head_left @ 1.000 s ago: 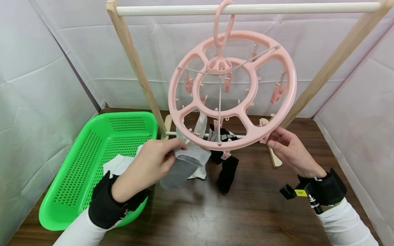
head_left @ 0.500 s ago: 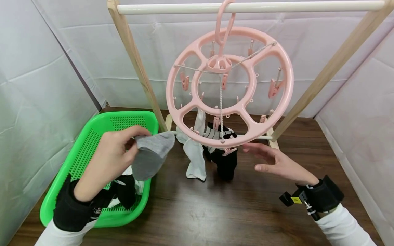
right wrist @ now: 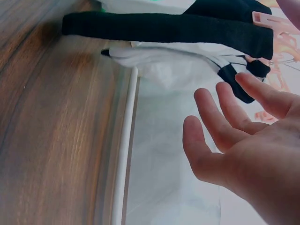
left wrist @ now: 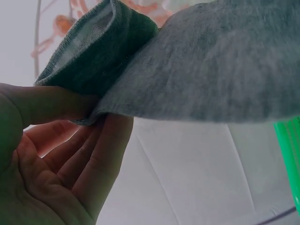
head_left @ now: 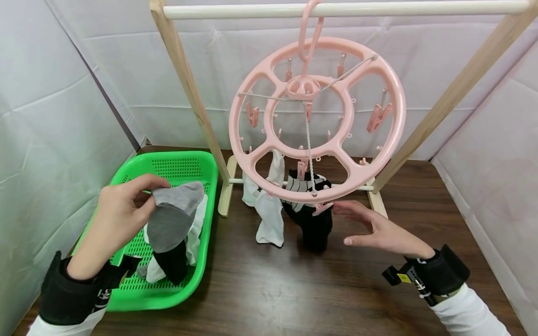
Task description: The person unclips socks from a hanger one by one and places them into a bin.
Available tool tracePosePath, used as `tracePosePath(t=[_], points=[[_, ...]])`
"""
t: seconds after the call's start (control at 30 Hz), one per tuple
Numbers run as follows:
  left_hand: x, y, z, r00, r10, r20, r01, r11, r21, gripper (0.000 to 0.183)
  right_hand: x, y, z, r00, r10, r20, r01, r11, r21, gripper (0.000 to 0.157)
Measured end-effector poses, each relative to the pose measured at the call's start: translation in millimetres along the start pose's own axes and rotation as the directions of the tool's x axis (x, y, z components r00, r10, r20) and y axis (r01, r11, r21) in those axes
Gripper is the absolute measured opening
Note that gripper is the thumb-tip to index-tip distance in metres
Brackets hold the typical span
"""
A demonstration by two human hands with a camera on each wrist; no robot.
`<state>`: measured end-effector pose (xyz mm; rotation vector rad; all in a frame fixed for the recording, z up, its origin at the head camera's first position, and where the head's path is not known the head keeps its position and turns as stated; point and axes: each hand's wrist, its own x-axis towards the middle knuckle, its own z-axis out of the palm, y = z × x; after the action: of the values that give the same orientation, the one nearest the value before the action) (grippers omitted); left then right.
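My left hand [head_left: 117,217] pinches a grey sock [head_left: 172,219] by its cuff between thumb and fingers, above the green basket [head_left: 210,186]. In the left wrist view the sock's cuff [left wrist: 89,54] opens over the thumb, its body stretching off to the right. My right hand [head_left: 374,231] holds nothing; its fingers are spread just right of a black sock [head_left: 317,231]. That sock hangs from a pink clip [head_left: 322,208] at the near rim of a round pink drying hanger [head_left: 361,175]. In the right wrist view the loosely bent fingers [right wrist: 206,112] stand apart below the black sock.
Farther left hang a white sock [head_left: 270,219] and a striped one [head_left: 296,184]. Black and white socks lie in the basket under my left hand. The hanger hooks over a white bar [head_left: 235,11] between wooden legs [head_left: 454,98]. Several unused clips [head_left: 378,116] dangle.
My left hand has carried the grey sock left, from beside the hanger to over the basket. My right hand has let go of the hanger's right rim and moved toward the black sock.
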<state>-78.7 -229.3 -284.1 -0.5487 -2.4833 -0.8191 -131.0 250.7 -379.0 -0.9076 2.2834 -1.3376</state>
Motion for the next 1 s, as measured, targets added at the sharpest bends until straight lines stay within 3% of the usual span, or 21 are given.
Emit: tracePosePath(t=[0.17, 0.27, 0.47, 0.53, 0.73, 1.0], points=[[-4.0, -16.4, -6.4, 0.999, -0.025, 0.031, 0.024, 0.999, 0.033, 0.037, -2.8, -1.3, 0.1, 1.0, -0.005, -0.024, 0.004, 0.999, -0.05, 0.074], [-4.7, -28.7, -9.3, 0.994, -0.082, 0.076, 0.08, 0.996, 0.037, 0.032, -3.2, -2.0, 0.5, 0.999, -0.016, -0.033, 0.014, 0.998, -0.063, 0.076], [-5.3, -49.2, -16.5, 0.944, -0.266, 0.194, 0.275, 0.961, -0.02, 0.022, -3.5, -3.7, 0.4, 0.999, -0.021, -0.031, 0.019, 0.998, -0.062, 0.075], [-6.1, -52.3, -17.3, 0.933, -0.294, 0.209, 0.305, 0.952, -0.023, 0.022, -3.5, -3.9, 0.1, 0.999, -0.028, -0.027, 0.026, 0.998, -0.065, 0.075], [-6.4, -51.6, -13.2, 0.94, -0.269, 0.208, 0.27, 0.963, 0.027, 0.021, -4.1, -4.3, -0.9, 0.999, -0.034, -0.025, 0.033, 0.997, -0.063, 0.075], [-5.3, -46.9, -4.8, 0.951, -0.208, 0.227, 0.214, 0.977, -0.005, 0.019, -3.1, -4.9, -4.6, 0.998, -0.021, -0.058, 0.017, 0.996, -0.083, 0.073]])
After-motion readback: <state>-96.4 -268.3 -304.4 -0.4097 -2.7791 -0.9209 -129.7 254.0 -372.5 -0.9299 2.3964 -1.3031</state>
